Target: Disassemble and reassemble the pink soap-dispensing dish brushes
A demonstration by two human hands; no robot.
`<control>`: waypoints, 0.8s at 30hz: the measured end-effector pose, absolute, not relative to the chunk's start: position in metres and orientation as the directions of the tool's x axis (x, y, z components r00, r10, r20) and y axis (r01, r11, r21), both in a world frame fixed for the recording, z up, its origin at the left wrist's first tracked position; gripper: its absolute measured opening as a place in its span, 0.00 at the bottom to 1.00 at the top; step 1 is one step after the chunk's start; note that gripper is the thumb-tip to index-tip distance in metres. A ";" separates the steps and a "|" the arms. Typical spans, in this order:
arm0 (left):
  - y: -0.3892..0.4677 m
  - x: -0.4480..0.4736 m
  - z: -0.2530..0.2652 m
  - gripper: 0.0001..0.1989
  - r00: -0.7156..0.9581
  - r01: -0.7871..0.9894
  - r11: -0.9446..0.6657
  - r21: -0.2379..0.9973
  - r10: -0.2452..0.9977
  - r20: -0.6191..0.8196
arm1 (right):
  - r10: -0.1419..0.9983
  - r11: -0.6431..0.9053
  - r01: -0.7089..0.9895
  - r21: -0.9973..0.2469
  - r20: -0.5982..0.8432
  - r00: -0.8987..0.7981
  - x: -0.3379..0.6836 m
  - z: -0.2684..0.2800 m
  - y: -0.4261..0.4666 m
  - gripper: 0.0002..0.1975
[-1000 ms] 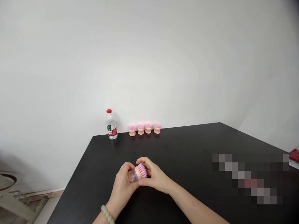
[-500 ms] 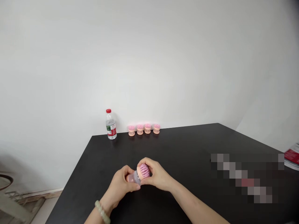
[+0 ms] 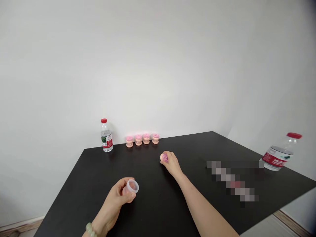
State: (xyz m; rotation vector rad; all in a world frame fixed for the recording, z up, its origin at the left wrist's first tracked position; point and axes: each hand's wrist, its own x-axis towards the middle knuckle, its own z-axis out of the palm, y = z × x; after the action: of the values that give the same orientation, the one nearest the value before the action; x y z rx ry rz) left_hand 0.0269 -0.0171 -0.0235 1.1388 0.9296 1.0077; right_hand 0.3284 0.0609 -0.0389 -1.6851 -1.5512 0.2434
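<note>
Near the front of the black table, my left hand (image 3: 118, 197) is closed around a translucent pinkish cup (image 3: 130, 187), its round open mouth tilted up and to the right. Farther off and to the right, my right hand (image 3: 172, 163) grips a brush head (image 3: 163, 158) with pink bristles and a pale peach rim. The fingers hide part of the bristles, and I cannot tell whether the head touches the table. Several small peach brushes (image 3: 138, 140) with pink bristles stand in a row along the wall, beyond my right hand.
A water bottle (image 3: 107, 138) with a red cap stands at the back left of the black table (image 3: 158, 214). Another red-capped bottle (image 3: 278, 154) is at the right. A pixelated patch (image 3: 233, 182) covers something on the table's right half. The white wall (image 3: 158, 72) borders the back edge.
The brush head has come off the cup. My right hand has carried it away toward the back, while my left hand keeps the cup. The view has turned right, showing the second bottle.
</note>
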 end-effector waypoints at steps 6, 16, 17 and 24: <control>-0.021 0.033 -0.010 0.27 0.251 -0.172 0.105 0.980 0.966 -0.059 | 0.901 0.081 0.761 -0.643 0.373 0.219 0.328 -0.046 0.062 0.35; -0.026 0.035 0.001 0.27 0.176 -0.399 0.169 0.901 0.979 -0.106 | 0.803 0.480 0.664 -0.573 0.592 -0.070 0.278 -0.012 0.022 0.20; -0.026 0.036 0.001 0.27 0.185 -0.424 0.181 0.887 0.977 -0.110 | 0.797 0.541 0.600 -0.590 0.587 -0.142 0.269 -0.010 0.015 0.18; -0.031 0.041 -0.004 0.28 0.232 -0.446 0.185 0.876 0.969 -0.087 | 0.792 0.602 0.368 -0.709 0.471 -0.388 0.228 -0.012 -0.015 0.27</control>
State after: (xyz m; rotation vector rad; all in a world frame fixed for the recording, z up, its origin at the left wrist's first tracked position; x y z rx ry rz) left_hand 0.0408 -0.0309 -0.0037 0.8460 0.7740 1.1515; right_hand 0.2282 -0.0146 -0.0121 -0.9188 -1.9913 0.6422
